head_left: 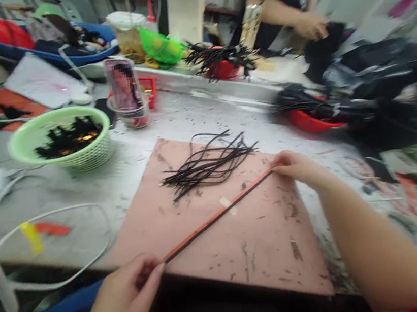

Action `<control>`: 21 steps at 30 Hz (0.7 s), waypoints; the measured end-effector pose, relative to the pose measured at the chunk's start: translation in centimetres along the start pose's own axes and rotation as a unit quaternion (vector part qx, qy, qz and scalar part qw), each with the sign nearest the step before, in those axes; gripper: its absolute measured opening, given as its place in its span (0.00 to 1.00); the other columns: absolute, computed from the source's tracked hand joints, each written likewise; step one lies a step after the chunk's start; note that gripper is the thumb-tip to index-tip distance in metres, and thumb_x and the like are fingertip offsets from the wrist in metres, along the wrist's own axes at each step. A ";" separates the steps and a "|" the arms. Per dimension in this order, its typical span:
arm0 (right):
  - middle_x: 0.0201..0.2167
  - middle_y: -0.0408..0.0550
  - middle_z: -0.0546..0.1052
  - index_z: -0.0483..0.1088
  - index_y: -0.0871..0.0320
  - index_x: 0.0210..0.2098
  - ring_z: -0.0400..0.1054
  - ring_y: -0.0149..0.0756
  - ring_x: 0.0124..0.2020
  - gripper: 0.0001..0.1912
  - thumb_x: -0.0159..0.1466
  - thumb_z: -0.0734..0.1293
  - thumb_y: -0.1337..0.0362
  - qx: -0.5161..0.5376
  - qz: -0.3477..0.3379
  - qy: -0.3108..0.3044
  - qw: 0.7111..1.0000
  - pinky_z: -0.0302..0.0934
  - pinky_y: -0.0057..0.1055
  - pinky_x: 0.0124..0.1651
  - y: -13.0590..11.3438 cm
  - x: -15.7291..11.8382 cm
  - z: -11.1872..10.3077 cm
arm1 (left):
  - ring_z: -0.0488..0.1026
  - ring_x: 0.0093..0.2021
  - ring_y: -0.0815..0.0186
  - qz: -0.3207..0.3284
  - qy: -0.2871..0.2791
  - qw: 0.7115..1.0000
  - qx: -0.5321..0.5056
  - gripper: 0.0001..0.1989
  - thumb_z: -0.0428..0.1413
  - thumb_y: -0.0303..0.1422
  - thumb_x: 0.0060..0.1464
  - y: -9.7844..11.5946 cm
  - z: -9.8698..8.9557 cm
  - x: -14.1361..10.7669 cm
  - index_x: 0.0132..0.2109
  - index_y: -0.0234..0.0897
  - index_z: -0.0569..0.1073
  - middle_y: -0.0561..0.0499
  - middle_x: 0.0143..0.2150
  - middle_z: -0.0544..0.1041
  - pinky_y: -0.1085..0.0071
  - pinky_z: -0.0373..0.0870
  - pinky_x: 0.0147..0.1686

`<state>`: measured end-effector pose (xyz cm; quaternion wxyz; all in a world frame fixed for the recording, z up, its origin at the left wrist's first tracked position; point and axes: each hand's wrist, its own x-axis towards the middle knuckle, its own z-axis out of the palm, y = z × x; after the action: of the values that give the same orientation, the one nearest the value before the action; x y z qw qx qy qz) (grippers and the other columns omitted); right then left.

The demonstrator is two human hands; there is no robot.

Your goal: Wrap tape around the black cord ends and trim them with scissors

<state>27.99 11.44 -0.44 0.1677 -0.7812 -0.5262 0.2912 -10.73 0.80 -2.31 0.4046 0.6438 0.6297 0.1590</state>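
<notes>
Table: basket (94,149) (black pieces (70,138) inside).

1. You are working in a workshop.
2. Your worktop (175,111) is carrying black cords (210,168), a basket (91,153) of small black pieces (66,139) and scattered scraps (211,117).
3. Another person (281,11) is handling black material (320,54).

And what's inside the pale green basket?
The pale green basket holds a heap of black pieces with a few gold-coloured bits showing. The heap covers whatever is underneath, so I can't tell.
</notes>
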 end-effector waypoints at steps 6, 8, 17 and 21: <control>0.19 0.43 0.70 0.65 0.55 0.23 0.61 0.34 0.22 0.06 0.43 0.66 0.68 0.103 0.044 -0.016 0.994 0.54 0.30 0.24 1.3 0.3 0.1 | 0.69 0.25 0.66 -0.015 0.007 0.999 0.041 0.08 0.48 0.35 0.50 2.5 0.0 -0.7 0.27 0.41 0.68 0.55 0.23 0.72 0.74 0.62 0.27; 0.18 0.43 0.70 0.65 0.55 0.21 0.60 0.34 0.20 0.06 0.43 0.66 0.68 0.120 0.055 -0.010 0.991 0.53 0.30 0.22 1.3 0.2 0.2 | 0.69 0.25 0.67 -0.015 0.008 0.998 0.058 0.06 0.48 0.34 0.50 2.8 0.1 -0.8 0.27 0.41 0.67 0.55 0.23 0.72 0.74 0.61 0.27; 0.18 0.44 0.71 0.66 0.55 0.19 0.60 0.33 0.18 0.06 0.41 0.66 0.70 0.142 0.058 0.012 0.988 0.54 0.29 0.19 1.3 0.3 0.2 | 0.64 0.22 0.69 -0.020 0.008 0.994 0.105 0.06 0.47 0.34 0.51 3.3 0.6 -0.6 0.28 0.41 0.67 0.58 0.20 0.66 0.76 0.56 0.25; 0.17 0.44 0.71 0.66 0.55 0.19 0.61 0.33 0.17 0.05 0.41 0.66 0.70 0.137 0.043 0.007 0.990 0.54 0.30 0.19 1.5 0.5 0.2 | 0.63 0.21 0.70 -0.030 0.020 0.992 0.118 0.06 0.47 0.33 0.49 3.5 0.7 -0.6 0.27 0.41 0.67 0.58 0.19 0.65 0.76 0.56 0.24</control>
<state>29.10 11.28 -1.60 0.2636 -0.7749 -0.4462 0.3620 -7.96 0.42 -0.09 0.3177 0.6649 0.6708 0.0843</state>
